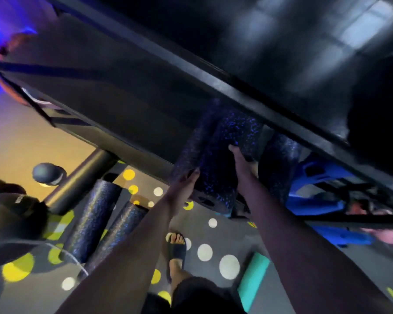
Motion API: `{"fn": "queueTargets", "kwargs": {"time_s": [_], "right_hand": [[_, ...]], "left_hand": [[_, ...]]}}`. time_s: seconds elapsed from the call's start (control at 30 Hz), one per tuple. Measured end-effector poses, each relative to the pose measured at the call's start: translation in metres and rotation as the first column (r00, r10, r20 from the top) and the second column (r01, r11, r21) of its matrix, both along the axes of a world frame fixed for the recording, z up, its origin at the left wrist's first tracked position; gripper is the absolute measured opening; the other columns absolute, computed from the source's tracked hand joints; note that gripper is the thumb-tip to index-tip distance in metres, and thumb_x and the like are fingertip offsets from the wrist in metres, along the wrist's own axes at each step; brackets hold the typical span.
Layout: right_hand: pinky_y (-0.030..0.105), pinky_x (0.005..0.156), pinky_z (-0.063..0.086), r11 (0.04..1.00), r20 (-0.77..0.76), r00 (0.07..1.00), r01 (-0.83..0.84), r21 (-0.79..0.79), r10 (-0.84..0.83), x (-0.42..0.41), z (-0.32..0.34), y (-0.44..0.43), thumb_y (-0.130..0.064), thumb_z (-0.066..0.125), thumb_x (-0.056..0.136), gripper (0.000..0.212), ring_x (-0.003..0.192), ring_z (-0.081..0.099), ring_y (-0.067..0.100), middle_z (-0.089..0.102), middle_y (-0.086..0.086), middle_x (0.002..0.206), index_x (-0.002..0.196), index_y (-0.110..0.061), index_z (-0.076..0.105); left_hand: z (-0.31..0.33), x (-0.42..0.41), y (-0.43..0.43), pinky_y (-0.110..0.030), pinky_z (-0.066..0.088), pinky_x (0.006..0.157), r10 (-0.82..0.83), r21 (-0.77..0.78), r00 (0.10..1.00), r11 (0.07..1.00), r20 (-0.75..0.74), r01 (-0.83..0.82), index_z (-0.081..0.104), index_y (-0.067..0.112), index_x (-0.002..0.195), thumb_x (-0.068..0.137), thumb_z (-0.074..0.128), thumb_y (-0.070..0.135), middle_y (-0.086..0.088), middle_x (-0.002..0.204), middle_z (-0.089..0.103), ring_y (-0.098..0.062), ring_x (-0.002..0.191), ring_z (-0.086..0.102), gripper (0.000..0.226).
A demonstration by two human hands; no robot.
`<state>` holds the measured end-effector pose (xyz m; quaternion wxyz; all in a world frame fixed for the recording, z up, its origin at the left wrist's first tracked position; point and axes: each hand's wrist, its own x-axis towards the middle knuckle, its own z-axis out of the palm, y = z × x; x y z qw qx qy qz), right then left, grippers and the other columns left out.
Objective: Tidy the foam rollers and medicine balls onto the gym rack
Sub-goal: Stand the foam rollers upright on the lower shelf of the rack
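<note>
A black foam roller (220, 155) with blue speckles is held between both my hands under the black rack shelf (213, 87). My left hand (188, 181) presses against its lower left side with fingers stretched along it. My right hand (242, 158) grips its right side. Another speckled roller (279, 159) lies on the rack just to the right. Two more speckled rollers (93, 218) (120, 236) lie on the floor at lower left. A dark medicine ball (48, 174) sits beyond them.
A thick black rack post (82, 180) slants down at left. Blue gear (318, 175) fills the rack at right. A teal roller (254, 277) lies on the dotted grey floor (213, 234) near my sandalled foot (176, 248). Dark bulky items (11, 214) sit at far left.
</note>
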<state>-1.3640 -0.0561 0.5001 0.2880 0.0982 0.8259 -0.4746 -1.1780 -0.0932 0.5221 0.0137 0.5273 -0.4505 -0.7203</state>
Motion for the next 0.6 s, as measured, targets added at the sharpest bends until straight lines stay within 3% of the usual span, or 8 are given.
{"fn": "queueTargets", "kwargs": {"time_s": [0.07,0.17,0.23,0.3,0.37,0.47,0.6], "right_hand": [[0.039,0.092,0.057,0.995,-0.047,0.999,0.006,0.096,-0.001,-0.018,-0.005,0.028,-0.064,0.081,0.053,0.084,0.098,0.070,0.022,0.072,0.000,0.110,0.122,-0.020,0.062],[0.046,0.089,0.059,0.980,-0.091,0.991,-0.082,0.182,0.100,-0.032,-0.017,0.055,-0.035,0.073,0.076,0.047,0.096,0.071,0.029,0.073,0.004,0.105,0.120,-0.022,0.062],[0.043,0.082,0.059,0.968,-0.044,0.982,-0.172,0.185,0.183,-0.032,-0.021,0.058,-0.022,0.065,0.083,0.032,0.092,0.070,0.031,0.072,0.002,0.094,0.114,-0.016,0.066],[0.031,0.078,0.054,0.930,0.045,0.950,-0.312,0.193,0.309,-0.026,-0.026,0.055,-0.020,0.058,0.092,0.033,0.100,0.067,0.027,0.069,0.002,0.108,0.124,-0.013,0.061],[0.026,0.088,0.047,0.894,-0.006,0.933,-0.342,0.288,0.359,-0.013,-0.027,0.050,-0.018,0.052,0.094,0.042,0.113,0.064,0.028,0.066,0.006,0.126,0.136,-0.015,0.055],[0.032,0.090,0.047,0.862,-0.177,0.878,-0.366,0.351,0.445,0.022,-0.018,0.041,-0.015,0.051,0.094,0.037,0.114,0.061,0.032,0.064,0.010,0.123,0.130,-0.012,0.058],[0.038,0.088,0.045,0.741,-0.287,0.687,-0.577,0.345,0.668,0.094,-0.014,0.013,-0.009,0.053,0.087,0.034,0.108,0.058,0.036,0.062,0.017,0.116,0.119,-0.011,0.064]], "left_hand": [[0.003,-0.025,0.013,-0.015,0.048,0.058,-0.070,-0.066,0.997,0.995,-0.036,0.068,0.050,0.037,0.120,0.105,0.045,0.042,0.008,0.096,0.061,-0.008,0.071,0.056,0.016],[-0.012,-0.048,0.026,-0.023,0.044,0.078,-0.119,-0.039,0.991,0.992,-0.067,0.117,0.058,0.032,0.110,0.105,0.052,0.028,0.008,0.103,0.059,-0.012,0.089,0.055,0.009],[-0.023,-0.051,0.031,-0.028,0.042,0.080,-0.130,0.064,0.988,0.989,-0.077,0.135,0.056,0.025,0.099,0.102,0.056,0.026,0.005,0.101,0.055,-0.015,0.090,0.050,0.003],[-0.030,-0.045,0.032,-0.028,0.044,0.067,-0.112,0.177,0.987,0.975,-0.111,0.131,0.055,0.020,0.123,0.097,0.058,0.027,0.003,0.097,0.052,-0.016,0.085,0.050,0.027],[-0.032,-0.031,0.029,-0.027,0.046,0.068,-0.114,0.154,0.989,0.980,-0.090,0.127,0.052,0.014,0.139,0.103,0.052,0.020,-0.001,0.106,0.055,-0.020,0.093,0.054,0.037],[-0.027,0.017,0.020,-0.027,0.044,0.066,0.015,0.090,1.000,0.996,0.018,-0.016,0.056,0.018,0.126,0.103,0.048,0.009,-0.006,0.108,0.062,-0.020,0.087,0.058,0.025],[-0.024,0.115,0.003,-0.022,0.034,0.050,0.180,0.061,0.971,0.980,0.155,-0.191,0.059,0.015,0.112,0.104,0.045,0.007,-0.008,0.091,0.061,-0.016,0.067,0.056,0.018]]}}
